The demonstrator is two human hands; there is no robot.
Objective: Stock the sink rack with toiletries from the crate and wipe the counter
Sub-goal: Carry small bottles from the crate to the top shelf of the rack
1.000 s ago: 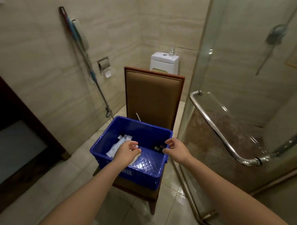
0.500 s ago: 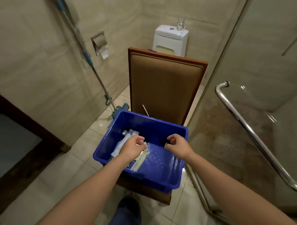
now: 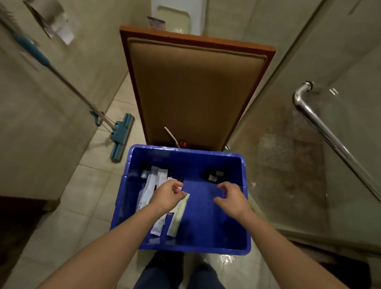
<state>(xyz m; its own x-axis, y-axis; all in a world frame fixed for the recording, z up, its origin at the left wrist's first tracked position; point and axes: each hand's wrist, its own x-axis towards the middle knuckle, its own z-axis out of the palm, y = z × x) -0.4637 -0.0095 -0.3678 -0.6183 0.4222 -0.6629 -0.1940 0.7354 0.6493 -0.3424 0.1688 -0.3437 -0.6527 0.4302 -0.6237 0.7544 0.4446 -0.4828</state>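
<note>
Our left hand [image 3: 166, 196] is inside a blue crate [image 3: 200, 245], pinching the top end of a long pale packet [image 3: 177, 218] between thumb and curled fingers. Our right hand [image 3: 231, 200] hovers beside it over the crate's bare floor, fingers loosely curled, holding nothing.

At far left, a teal flat mop [image 3: 120, 136] leans on the tiled wall, its head on the floor. The left side of the crate holds a loose pile of flat white packets [image 3: 153, 187], with small dark bottles [image 3: 144, 174] at its far corner. The pale packet slants just right of that pile. Near the far right side, two more dark bottles with pale labels [image 3: 212, 176] lie together, apart from the rest.

Behind the crate rises a chair back [image 3: 196, 89], brown padding in a reddish wood frame. A thin white stick [image 3: 171, 136] pokes up between chair and crate. To the right, a glass shower door carries a chrome handle [image 3: 329, 136]. Below the crate we see legs in dark blue trousers [image 3: 169, 280].
</note>
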